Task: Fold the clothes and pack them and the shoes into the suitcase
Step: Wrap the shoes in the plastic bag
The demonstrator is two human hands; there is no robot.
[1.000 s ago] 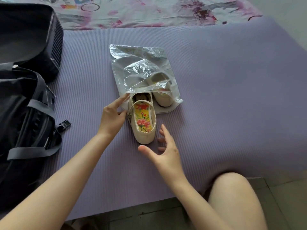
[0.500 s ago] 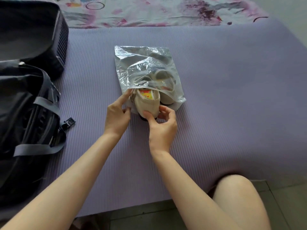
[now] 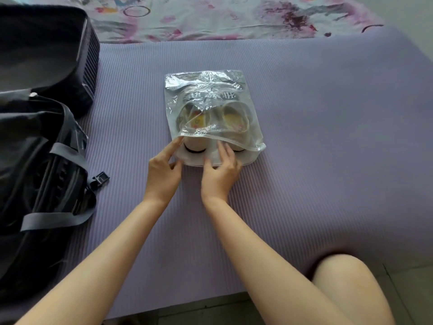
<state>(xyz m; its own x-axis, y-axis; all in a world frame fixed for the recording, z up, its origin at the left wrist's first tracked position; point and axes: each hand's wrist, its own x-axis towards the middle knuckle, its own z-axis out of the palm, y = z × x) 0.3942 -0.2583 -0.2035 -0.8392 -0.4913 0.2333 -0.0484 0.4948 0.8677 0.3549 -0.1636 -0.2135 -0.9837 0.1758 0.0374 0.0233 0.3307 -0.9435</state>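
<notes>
two shoes (image 3: pixel 212 120) lie side by side inside a plastic bag (image 3: pixel 206 90) on the mat (image 3: pixel 328 137). the open suitcase (image 3: pixel 42 137) sits to its left.

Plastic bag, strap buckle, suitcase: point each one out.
plastic bag (image 3: pixel 206 87), head view, crinkled far end.
strap buckle (image 3: pixel 101 178), head view, middle of the black clip.
suitcase (image 3: pixel 42 48), head view, dark shell at upper left.
</notes>
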